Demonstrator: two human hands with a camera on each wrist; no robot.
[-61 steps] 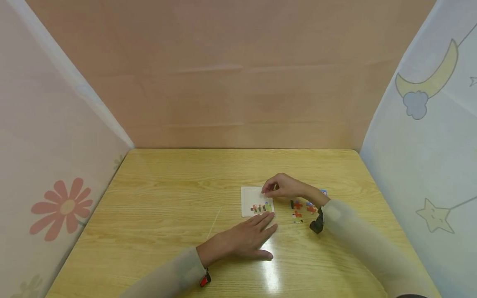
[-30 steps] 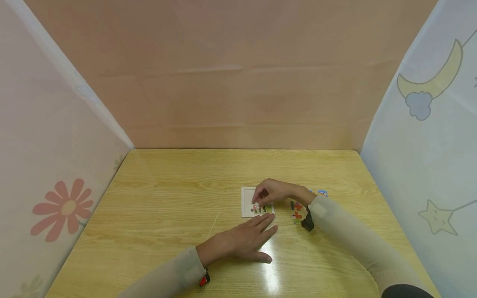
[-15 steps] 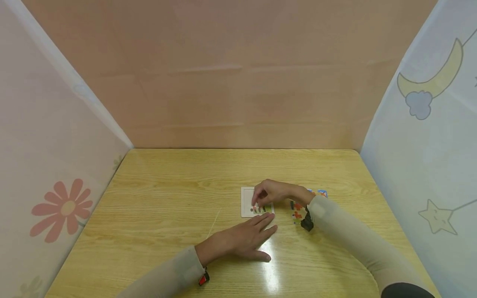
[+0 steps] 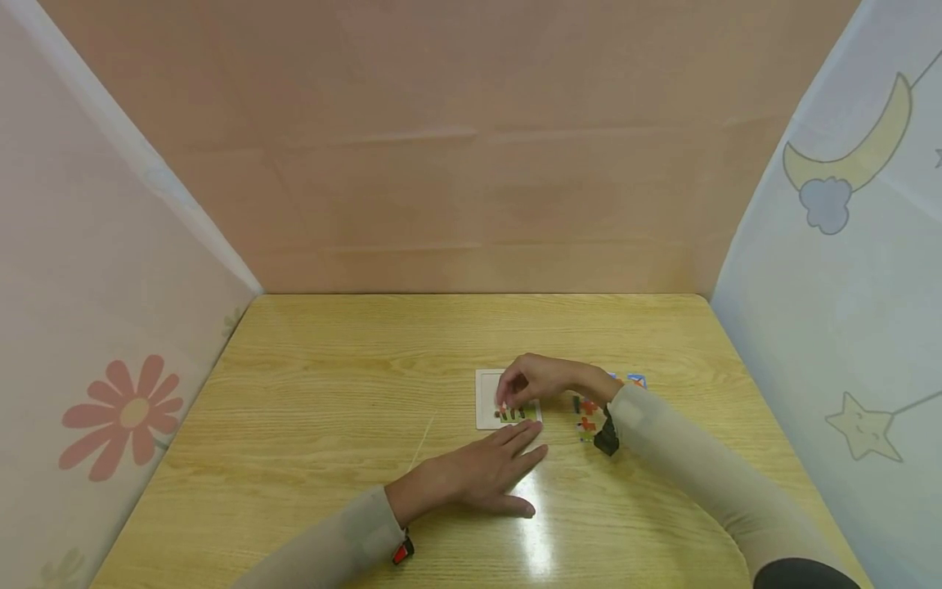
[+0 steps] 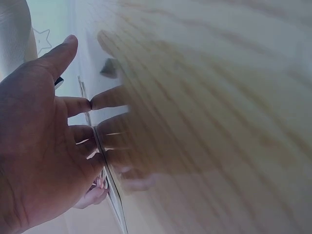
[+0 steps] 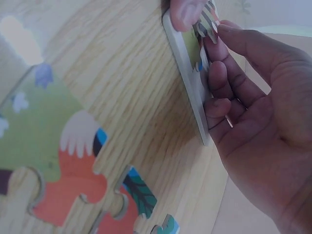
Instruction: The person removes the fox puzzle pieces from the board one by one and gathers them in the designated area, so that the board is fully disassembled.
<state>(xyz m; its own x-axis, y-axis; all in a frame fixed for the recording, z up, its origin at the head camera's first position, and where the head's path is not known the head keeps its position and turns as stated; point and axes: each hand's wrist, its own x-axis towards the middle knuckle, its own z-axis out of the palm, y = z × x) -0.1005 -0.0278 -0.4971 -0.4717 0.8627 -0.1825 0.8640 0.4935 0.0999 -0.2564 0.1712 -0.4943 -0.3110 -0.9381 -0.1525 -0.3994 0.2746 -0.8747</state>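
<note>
A white square puzzle tray (image 4: pixel 486 386) lies on the table, with green and striped pieces (image 4: pixel 527 415) along its near side. My left hand (image 4: pixel 482 470) lies with fingers extended, their tips at the tray's near edge; the left wrist view shows the palm side of that hand (image 5: pixel 44 141). Over the tray, my right hand (image 4: pixel 536 379) has its thumb and index finger together at a puzzle piece. In the right wrist view, a striped puzzle piece (image 6: pixel 207 22) is between the thumb and index finger of my right hand (image 6: pixel 273 92). The hand partly hides the tray.
Several loose puzzle pieces (image 4: pixel 586 425) lie right of the tray, partly under the right forearm. Up close, one is green and orange (image 6: pixel 78 165), another has a dark leaf (image 6: pixel 142 192). A back wall (image 4: pixel 471 164) and patterned side walls enclose the table.
Over two seconds, my right hand has moved left and slightly nearer, from the tray's right side to the striped pieces. In the last second it has barely shifted. The left hand stays put.
</note>
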